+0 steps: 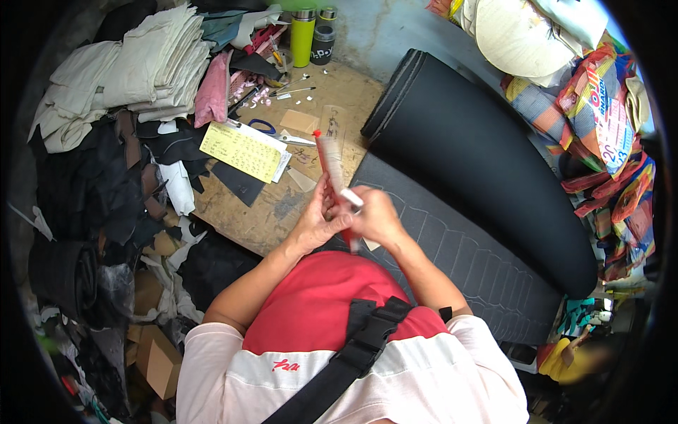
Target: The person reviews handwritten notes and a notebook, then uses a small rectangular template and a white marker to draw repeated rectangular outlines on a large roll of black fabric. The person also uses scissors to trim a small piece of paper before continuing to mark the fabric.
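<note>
The wooden surface (349, 88) carries a thick black roll (487, 169) and, alongside it, a dark sheet (459, 261) with pale outlines. In front of the person's body, above the surface's near edge, the left hand (316, 219) grips a slim red-and-whitish tool (330, 157), tilted with its red tip up. The right hand (376, 215) is curled against it, by a small white piece (352, 198). The step looks like readying the tool; next probably calls for a steady left grip while the right works. Blur hides the tool's kind; the right fingertips are hidden, so I cannot tell what they pinch.
</note>
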Available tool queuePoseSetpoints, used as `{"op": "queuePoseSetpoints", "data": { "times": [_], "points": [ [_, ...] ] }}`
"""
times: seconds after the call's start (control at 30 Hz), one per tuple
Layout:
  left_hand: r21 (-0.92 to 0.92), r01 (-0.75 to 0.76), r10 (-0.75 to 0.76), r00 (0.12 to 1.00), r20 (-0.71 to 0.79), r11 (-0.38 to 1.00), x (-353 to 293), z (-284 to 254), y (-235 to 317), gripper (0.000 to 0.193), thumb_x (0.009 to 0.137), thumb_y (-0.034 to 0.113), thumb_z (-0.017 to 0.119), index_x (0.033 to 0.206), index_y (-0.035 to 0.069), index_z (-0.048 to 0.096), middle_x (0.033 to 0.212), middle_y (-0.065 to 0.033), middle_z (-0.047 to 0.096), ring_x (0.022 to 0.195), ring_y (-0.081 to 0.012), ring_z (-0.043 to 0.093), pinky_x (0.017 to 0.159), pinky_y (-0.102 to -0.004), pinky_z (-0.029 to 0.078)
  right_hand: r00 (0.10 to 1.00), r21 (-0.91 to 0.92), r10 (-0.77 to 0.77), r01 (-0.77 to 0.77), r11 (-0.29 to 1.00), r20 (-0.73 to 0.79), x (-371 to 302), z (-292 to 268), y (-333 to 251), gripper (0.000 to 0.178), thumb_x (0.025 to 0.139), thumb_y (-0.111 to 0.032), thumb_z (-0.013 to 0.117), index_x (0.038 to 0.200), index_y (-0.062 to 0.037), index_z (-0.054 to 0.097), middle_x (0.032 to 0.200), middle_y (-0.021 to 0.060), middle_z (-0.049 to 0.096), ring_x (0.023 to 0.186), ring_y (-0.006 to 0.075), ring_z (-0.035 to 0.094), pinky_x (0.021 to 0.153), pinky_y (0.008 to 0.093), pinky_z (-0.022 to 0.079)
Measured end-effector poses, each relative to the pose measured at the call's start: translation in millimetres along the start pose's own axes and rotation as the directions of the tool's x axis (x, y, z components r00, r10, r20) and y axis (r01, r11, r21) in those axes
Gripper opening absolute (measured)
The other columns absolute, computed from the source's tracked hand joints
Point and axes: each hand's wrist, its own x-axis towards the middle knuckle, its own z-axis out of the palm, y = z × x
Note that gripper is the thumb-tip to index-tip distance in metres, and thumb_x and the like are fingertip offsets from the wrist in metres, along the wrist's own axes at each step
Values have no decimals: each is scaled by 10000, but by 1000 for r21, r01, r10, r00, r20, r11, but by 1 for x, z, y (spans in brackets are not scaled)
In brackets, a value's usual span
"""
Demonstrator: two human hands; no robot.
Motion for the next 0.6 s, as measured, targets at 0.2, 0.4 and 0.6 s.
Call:
{"op": "queuePoseSetpoints", "data": {
  "times": [0.2, 0.4, 0.6],
  "points": [
    [-87, 21, -44, 960, -276, 996, -1, -20, 2, 181, 891, 125, 592, 1009, -13, 590, 852, -68, 638, 739, -121, 607, 637, -266, 504, 940, 144, 179, -228, 963, 290, 7, 26, 4, 578, 695, -330, 787, 1096, 33, 581, 764, 112, 642, 694, 197, 639, 671, 312, 510],
    [29, -4, 13, 948, -317, 1000, -10, -21, -13, 286, 934, 231, 537, 1021, -32, 606, 837, -86, 658, 739, -114, 612, 624, -262, 499, 931, -5, 299, -304, 953, 210, 4, 29, 25, 748, 672, -307, 818, 1247, 25, 474, 921, 108, 635, 839, 199, 614, 724, 330, 513],
    [-52, 28, -37, 982, -186, 998, -5, -14, 6, 455, 965, 390, 436, 1034, -26, 605, 872, -63, 646, 771, -108, 598, 680, -253, 492, 908, 556, 89, -325, 765, 409, 2, 22, 24, 884, 684, -221, 810, 1368, 8, 299, 1192, 146, 529, 1111, 223, 507, 902, 338, 464]
  ]
}}
